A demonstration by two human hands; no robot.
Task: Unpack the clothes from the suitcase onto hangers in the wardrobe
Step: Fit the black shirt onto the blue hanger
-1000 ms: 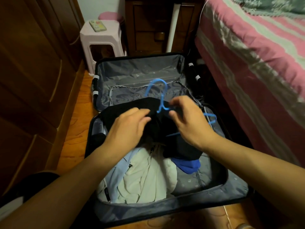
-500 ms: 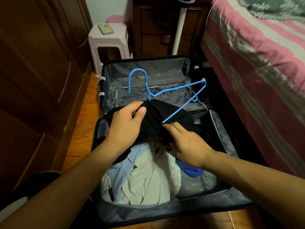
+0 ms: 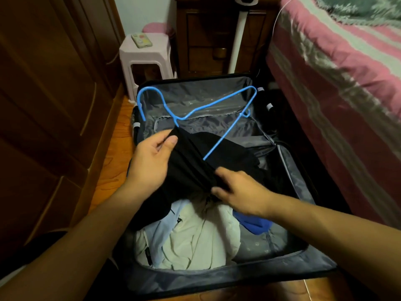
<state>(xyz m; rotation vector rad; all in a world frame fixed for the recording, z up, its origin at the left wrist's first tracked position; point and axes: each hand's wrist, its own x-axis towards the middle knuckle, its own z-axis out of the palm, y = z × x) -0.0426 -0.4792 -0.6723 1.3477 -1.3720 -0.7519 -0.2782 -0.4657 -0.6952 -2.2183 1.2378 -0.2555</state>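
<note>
Since 1 s ago, thin blue plastic hanger (image 3: 196, 109) swings up beyond fingertips, half threaded into black garment (image 3: 195, 161) over open grey-lined suitcase (image 3: 290, 177). Left hand (image 3: 152, 161) pinches collar; right hand (image 3: 240, 190) grips fabric w/ curled fingers. Hanging nearly set.

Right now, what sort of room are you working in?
Most likely a bedroom: a bed with a pink and green striped blanket stands on the right, dark wooden wardrobe doors on the left, and an open grey-lined suitcase of clothes lies on the wooden floor between them.
</note>
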